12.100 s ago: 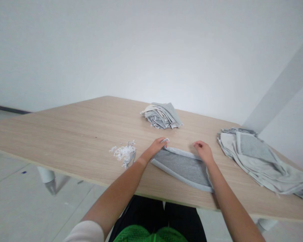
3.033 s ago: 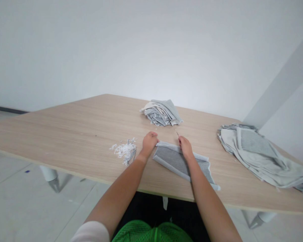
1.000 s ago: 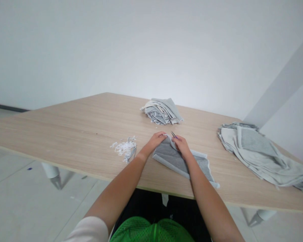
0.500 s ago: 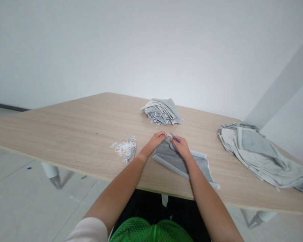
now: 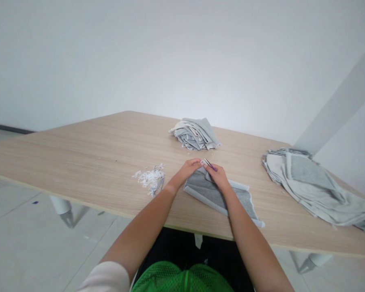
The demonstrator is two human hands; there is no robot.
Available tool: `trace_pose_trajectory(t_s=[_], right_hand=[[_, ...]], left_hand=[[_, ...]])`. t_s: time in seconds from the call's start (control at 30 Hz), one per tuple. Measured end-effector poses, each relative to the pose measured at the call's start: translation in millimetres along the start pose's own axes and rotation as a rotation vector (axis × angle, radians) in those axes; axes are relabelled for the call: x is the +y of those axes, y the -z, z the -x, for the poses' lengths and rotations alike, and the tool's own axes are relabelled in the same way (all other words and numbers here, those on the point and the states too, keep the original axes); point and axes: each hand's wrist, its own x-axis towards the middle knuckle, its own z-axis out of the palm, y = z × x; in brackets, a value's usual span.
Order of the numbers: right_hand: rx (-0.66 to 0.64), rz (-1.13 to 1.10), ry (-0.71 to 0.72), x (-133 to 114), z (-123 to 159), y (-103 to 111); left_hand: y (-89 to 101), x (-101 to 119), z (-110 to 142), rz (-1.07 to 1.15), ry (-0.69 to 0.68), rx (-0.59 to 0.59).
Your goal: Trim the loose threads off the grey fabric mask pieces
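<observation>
A grey piece of cloth with pale edges lies on the table in front of me. My left hand is closed on its far corner, pinching the edge. Close beside it, my right hand holds purple-handled thread snips, their metal tip pointing up and left. The right fingers also touch the cloth's edge near the left fingertips. My right forearm covers part of the cloth. Whether the blades are on a thread is too small to tell.
A heap of white thread scraps lies left of my left forearm. Folded grey and cream cloths form a pile farther back. A larger stack of cloths spreads along the right of the wooden table. A white wall stands behind.
My right hand has shifted slightly left with the snips, nearer the left fingertips. The cloth and piles stay where they were.
</observation>
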Motion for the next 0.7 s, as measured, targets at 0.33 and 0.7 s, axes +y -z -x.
trace_pose_trajectory(t_s=[0.33, 0.7], right_hand=[[0.057, -0.024, 0.008, 4, -4, 2], [0.017, -0.029, -0.001, 6, -3, 1]], left_hand=[[-0.6, 4, 0, -0.024, 0.017, 0.028], [1.5, -6, -5, -0.059, -0.007, 0.037]])
